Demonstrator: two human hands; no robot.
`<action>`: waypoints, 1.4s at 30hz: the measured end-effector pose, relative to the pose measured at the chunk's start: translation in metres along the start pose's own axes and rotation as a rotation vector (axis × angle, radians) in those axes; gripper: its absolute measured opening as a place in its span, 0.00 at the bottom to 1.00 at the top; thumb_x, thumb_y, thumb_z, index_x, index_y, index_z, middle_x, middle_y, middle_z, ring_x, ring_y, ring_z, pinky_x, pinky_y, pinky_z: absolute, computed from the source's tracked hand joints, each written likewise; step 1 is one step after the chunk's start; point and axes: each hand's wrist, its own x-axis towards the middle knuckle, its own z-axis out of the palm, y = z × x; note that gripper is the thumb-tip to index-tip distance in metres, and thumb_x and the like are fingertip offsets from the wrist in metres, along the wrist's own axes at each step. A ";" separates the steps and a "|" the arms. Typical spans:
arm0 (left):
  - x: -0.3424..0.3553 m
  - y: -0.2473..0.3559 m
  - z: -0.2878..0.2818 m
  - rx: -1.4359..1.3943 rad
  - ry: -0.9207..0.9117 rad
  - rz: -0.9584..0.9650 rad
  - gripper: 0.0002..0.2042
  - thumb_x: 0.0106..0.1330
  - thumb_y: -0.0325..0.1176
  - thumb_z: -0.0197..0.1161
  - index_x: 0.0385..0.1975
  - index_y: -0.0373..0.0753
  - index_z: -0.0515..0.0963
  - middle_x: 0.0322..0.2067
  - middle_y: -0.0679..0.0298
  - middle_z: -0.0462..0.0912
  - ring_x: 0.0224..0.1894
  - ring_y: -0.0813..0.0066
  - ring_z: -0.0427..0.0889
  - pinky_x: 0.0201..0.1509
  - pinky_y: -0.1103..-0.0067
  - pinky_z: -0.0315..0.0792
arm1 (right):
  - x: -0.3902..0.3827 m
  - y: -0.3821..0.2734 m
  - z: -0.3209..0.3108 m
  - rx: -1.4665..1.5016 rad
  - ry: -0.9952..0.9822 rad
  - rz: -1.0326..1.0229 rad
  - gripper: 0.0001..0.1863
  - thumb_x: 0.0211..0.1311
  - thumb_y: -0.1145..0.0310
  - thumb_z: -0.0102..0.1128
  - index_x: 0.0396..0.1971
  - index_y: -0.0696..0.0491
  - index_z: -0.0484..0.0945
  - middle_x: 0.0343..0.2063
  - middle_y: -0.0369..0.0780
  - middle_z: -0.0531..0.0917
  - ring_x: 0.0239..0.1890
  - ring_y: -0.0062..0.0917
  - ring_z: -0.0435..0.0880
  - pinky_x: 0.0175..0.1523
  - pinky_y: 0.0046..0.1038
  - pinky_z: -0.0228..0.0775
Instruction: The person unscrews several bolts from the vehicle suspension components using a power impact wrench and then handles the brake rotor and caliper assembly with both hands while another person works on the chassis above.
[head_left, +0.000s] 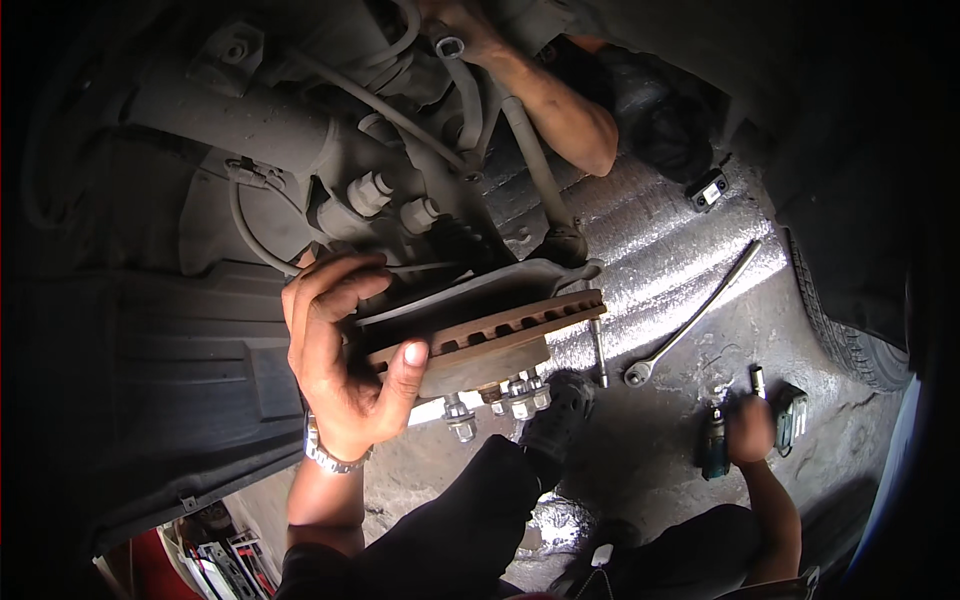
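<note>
My left hand (350, 360) is closed round the rusty brake disc (510, 322) at the centre, with wheel nuts (523, 398) on studs below it. My right hand (750, 430) is low at the right, touching or very close to a dark teal power tool (715, 450) on the floor; its fingers are blurred and partly hidden. A second teal tool part (790, 420) and a small metal socket piece (757, 380) lie beside that hand.
Suspension parts (370, 190) hang above. Another person's arm (550, 110) reaches in at top, hand by a ring-ended metal part (450, 48). A long ratchet (700, 310) lies on the foil-covered floor near a tyre (850, 340). A tool tray (225, 560) is at lower left.
</note>
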 end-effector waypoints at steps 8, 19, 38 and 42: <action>0.000 0.000 0.001 -0.018 0.012 -0.017 0.22 0.53 0.43 0.69 0.41 0.31 0.78 0.43 0.49 0.81 0.47 0.52 0.76 0.58 0.63 0.67 | 0.004 -0.007 -0.008 0.015 -0.049 0.031 0.15 0.60 0.68 0.52 0.41 0.64 0.70 0.42 0.60 0.73 0.45 0.59 0.72 0.48 0.51 0.68; 0.000 0.000 0.001 0.000 0.005 -0.015 0.22 0.53 0.44 0.69 0.40 0.31 0.78 0.43 0.49 0.81 0.47 0.52 0.76 0.57 0.64 0.66 | 0.001 -0.001 -0.003 -0.008 -0.052 0.026 0.16 0.59 0.68 0.52 0.43 0.64 0.70 0.43 0.60 0.73 0.45 0.58 0.73 0.48 0.51 0.69; 0.000 -0.002 0.003 -0.016 0.001 -0.013 0.23 0.55 0.45 0.69 0.40 0.31 0.78 0.43 0.50 0.81 0.48 0.53 0.75 0.57 0.64 0.66 | 0.005 -0.008 -0.007 0.008 -0.026 0.028 0.13 0.59 0.68 0.52 0.38 0.62 0.70 0.38 0.57 0.74 0.42 0.56 0.74 0.45 0.50 0.69; -0.001 -0.001 0.002 0.008 0.005 0.003 0.22 0.55 0.45 0.68 0.40 0.31 0.78 0.43 0.50 0.81 0.48 0.53 0.75 0.57 0.64 0.66 | 0.002 -0.003 -0.005 0.017 -0.047 0.023 0.13 0.59 0.68 0.52 0.38 0.62 0.70 0.37 0.56 0.74 0.41 0.55 0.73 0.44 0.50 0.68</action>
